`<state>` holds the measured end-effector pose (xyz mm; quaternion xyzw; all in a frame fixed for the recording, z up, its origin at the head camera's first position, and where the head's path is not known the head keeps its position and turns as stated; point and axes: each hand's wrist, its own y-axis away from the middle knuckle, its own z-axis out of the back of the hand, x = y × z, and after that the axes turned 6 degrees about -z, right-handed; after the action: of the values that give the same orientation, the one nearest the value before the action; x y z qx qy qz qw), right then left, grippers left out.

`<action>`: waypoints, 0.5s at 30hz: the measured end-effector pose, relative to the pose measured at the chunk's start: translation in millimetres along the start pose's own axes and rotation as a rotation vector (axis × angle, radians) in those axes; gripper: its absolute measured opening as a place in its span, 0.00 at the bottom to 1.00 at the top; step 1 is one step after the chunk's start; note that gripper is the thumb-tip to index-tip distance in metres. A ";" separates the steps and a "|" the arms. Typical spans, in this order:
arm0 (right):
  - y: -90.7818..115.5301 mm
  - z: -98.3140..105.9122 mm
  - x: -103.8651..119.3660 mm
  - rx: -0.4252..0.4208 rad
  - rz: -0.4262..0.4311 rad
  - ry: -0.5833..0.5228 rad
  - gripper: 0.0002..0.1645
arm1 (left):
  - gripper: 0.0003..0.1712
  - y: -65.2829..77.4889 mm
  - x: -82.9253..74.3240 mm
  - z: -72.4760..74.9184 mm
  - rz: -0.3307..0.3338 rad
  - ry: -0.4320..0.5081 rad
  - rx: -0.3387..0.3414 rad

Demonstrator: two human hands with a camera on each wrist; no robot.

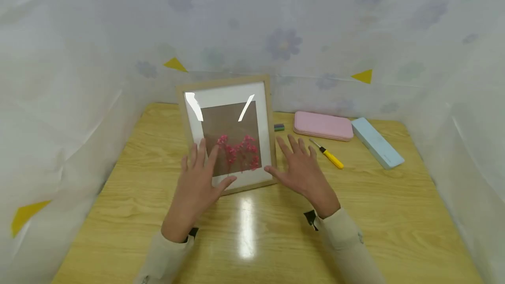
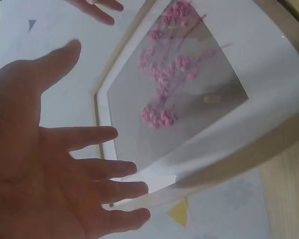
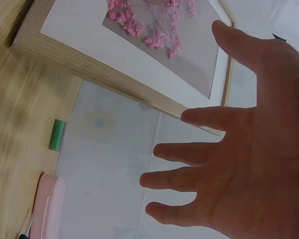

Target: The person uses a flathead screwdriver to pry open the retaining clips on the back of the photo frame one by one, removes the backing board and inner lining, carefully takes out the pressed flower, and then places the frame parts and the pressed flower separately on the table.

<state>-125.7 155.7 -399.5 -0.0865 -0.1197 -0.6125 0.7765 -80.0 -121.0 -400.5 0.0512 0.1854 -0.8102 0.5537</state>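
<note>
A light wooden picture frame [image 1: 269, 113] stands upright, leaning back a little, on the table. Behind its glass, a white mat surrounds a grey-brown panel with pink dried flowers [image 1: 231, 152]. My left hand [image 1: 197, 187] is spread in front of the frame's lower left part, overlapping it in the head view. Beside the lower right edge, my right hand [image 1: 304, 172] is spread too, its thumb overlapping the corner. Both wrist views show straight, parted fingers and bare palms, with the left hand [image 2: 65, 164] and right hand [image 3: 254, 154] holding nothing.
Right of the frame lie a pink case [image 1: 323, 125], a light blue box [image 1: 378, 143] and a yellow-handled screwdriver [image 1: 329, 156]. A small green and dark object [image 1: 279, 127] peeks out beside the frame. A flowered curtain [image 1: 315, 21] hangs behind the wooden table [image 1: 378, 214].
</note>
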 end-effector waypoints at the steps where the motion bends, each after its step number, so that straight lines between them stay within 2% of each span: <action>1: -0.5 0.5 -0.4 -0.013 0.008 -0.008 0.53 | 0.52 -0.4 2.4 0.4 -0.010 0.007 -0.039; 5: -2.4 0.6 -1.4 -0.054 0.037 -0.036 0.50 | 0.47 -3.2 12.6 -0.4 -0.078 0.016 -0.213; 7: -2.1 -0.1 -1.1 -0.052 0.038 -0.070 0.50 | 0.46 -3.6 15.9 -1.4 -0.102 0.005 -0.272; 10: 0.0 -2.4 -0.7 -0.015 0.035 -0.149 0.48 | 0.45 -1.2 18.7 -3.1 -0.119 0.000 -0.312; 15: 2.2 -5.9 0.8 0.013 0.054 -0.281 0.44 | 0.39 3.9 22.5 -4.8 -0.158 0.029 -0.324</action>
<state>-122.9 153.8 -404.9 -0.1698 -0.2288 -0.5726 0.7687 -85.5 -140.3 -412.4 -0.0416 0.3249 -0.8099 0.4867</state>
